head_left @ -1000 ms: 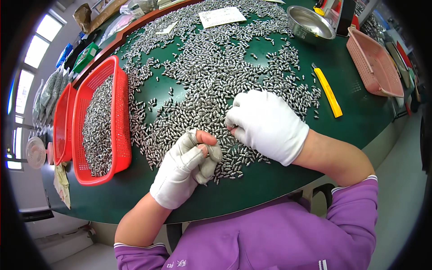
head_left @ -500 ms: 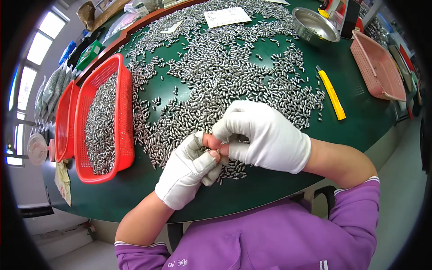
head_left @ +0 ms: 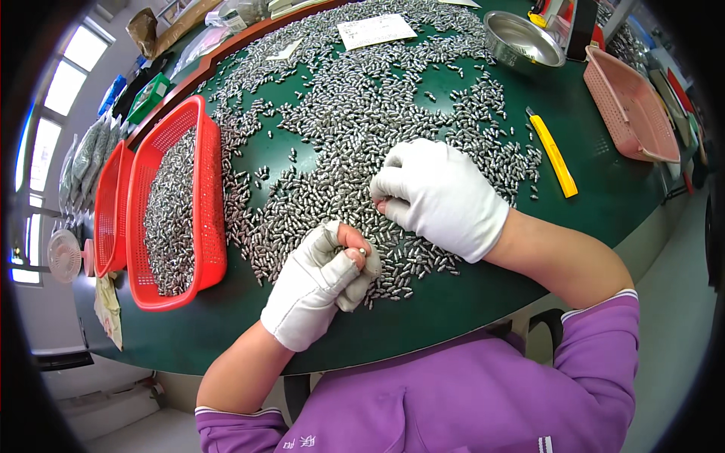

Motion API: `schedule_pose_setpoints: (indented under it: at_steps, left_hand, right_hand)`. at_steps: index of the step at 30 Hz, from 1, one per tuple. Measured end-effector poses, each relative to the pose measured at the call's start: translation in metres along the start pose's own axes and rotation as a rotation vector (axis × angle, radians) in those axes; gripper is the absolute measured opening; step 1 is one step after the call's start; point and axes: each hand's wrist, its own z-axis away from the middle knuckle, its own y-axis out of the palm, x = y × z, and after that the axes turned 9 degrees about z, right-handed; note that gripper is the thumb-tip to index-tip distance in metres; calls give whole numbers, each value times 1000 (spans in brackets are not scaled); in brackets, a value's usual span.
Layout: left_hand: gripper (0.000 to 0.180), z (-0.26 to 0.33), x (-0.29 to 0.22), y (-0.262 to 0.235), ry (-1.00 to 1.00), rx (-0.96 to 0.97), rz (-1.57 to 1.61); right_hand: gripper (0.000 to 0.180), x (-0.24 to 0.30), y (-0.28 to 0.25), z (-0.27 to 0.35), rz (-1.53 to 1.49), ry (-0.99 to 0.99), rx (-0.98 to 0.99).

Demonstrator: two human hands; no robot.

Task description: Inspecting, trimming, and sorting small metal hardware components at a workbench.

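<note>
- The left hand (head_left: pixel 317 287), in a white glove with the fingertips cut away, is resting low on the green counter (head_left: pixel 604 196), its bare fingers (head_left: pixel 355 245) curling in and pinching one small silvery metal piece (head_left: pixel 363 251) at the tips.
- The right hand (head_left: pixel 442 196), in a full white glove, is lying palm down just beyond and to the right of the left fingers, its fingers (head_left: pixel 389 204) bending down into the loose pieces; whether they are gripping anything cannot be told, since the glove is hiding the tips.
- A wide scatter of small silvery metal pieces (head_left: pixel 355 121) is covering the counter beyond and around both sets of fingers, thinning out to the right.
- To the left of the left fingers, a red mesh basket (head_left: pixel 208 189) is sitting on the counter, holding a thick layer of the same silvery pieces along its length.
- Just past that basket, further left, a second red basket (head_left: pixel 106 204) is standing edge to edge with it; its contents are not clear.
- Well beyond the right fingers, a round steel bowl (head_left: pixel 521 38) is showing a bare shiny inside.
- Far to the right of the right fingers, a pink mesh basket (head_left: pixel 630 106) is lying near the counter's rim.
- Between that basket and the right fingers, a yellow utility knife (head_left: pixel 553 152) is lying on bare green surface.
- A white paper sheet (head_left: pixel 375 30) is lying among the pieces at the far side.
</note>
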Motion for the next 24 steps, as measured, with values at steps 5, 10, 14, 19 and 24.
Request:
schedule_pose_setpoints:
  at_steps: [5,10,14,19,24]
  left_hand:
    - [19,0,1,1,-7,-10,14]
    - [18,-1,0,0,1,-6,33]
    - [16,-2,-1,-1,-1,29,64]
    - [16,-2,-1,-1,-4,30,130]
    - [18,-2,-1,-4,7,51,140]
  right_hand:
    - [10,2,-1,2,5,-36,-14]
    - [10,5,-2,-3,37,-25,50]
    - [9,7,1,-3,104,8,71]
    - [9,5,-2,0,115,-20,68]
    - [9,7,-3,-2,160,38,119]
